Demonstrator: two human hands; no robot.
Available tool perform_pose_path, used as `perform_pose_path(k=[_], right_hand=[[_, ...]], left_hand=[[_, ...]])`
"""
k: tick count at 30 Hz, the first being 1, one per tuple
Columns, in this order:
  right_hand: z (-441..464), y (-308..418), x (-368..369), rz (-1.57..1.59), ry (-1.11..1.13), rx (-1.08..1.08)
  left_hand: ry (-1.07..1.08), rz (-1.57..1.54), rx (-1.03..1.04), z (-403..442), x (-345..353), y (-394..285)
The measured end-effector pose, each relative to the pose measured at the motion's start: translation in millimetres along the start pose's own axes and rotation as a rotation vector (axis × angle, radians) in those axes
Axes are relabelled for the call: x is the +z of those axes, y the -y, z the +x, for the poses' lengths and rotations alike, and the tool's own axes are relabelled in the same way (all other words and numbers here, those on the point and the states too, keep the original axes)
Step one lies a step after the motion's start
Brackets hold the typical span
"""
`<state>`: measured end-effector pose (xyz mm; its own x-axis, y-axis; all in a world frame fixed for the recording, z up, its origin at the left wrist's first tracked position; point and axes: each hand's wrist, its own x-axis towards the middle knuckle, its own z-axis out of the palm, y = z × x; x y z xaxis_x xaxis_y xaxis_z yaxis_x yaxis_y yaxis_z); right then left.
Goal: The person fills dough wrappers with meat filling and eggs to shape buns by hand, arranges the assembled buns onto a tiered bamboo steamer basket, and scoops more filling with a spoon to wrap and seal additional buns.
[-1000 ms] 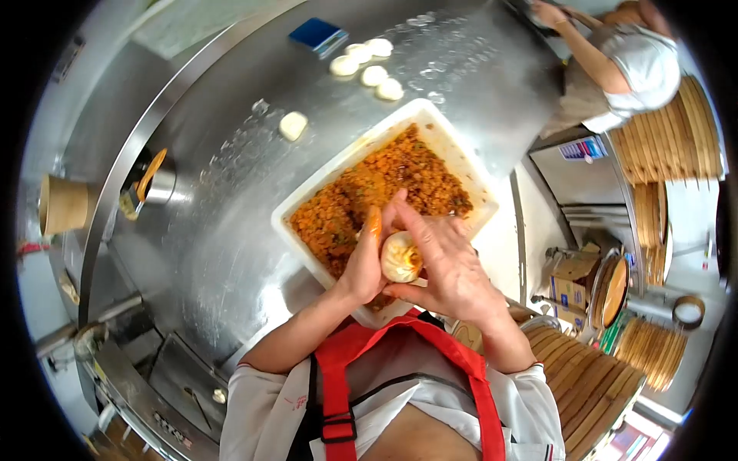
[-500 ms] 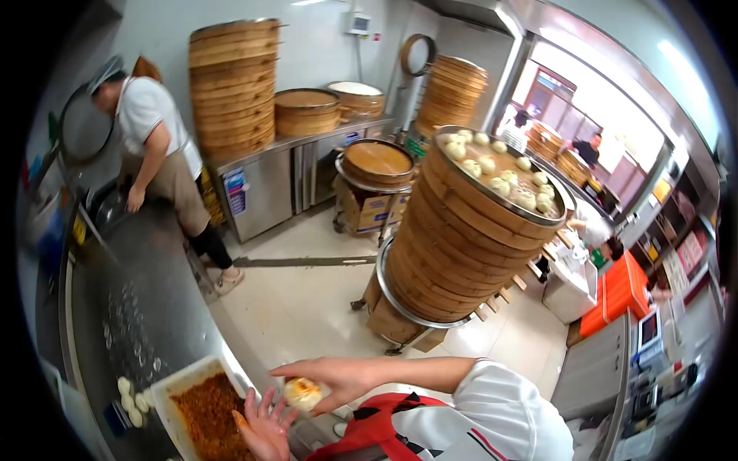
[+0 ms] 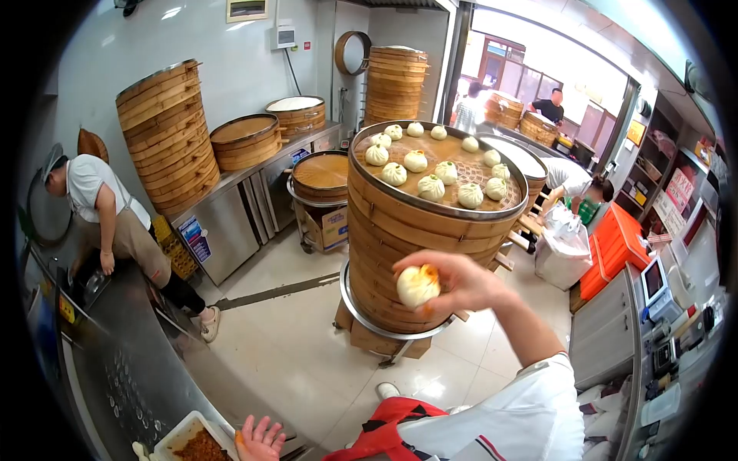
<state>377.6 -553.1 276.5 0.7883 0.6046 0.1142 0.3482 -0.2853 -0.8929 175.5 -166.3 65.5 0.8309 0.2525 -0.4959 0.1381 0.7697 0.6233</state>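
Bun (image 3: 417, 287) gripped in right hand (image 3: 470, 287), the nearer to the steamer stack (image 3: 388, 230) just beyond; left hand (image 3: 262, 443) apart, fingers spread.

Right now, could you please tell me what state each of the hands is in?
Left hand: open, fingers spread, nothing visible in it.
Right hand: closed around an orange-stained bun.
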Motion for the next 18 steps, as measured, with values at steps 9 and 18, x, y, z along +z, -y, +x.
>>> perform_pose_path(k=[9,18], right_hand=[[62,-18,-201,-0.214,-0.272,0.040],[183,-104,-304,-0.459,-0.232,0.094]], left_hand=[[-0.091,0.120,0.012,53,102,39],[0.157,0.200,0.012,131,157,83]])
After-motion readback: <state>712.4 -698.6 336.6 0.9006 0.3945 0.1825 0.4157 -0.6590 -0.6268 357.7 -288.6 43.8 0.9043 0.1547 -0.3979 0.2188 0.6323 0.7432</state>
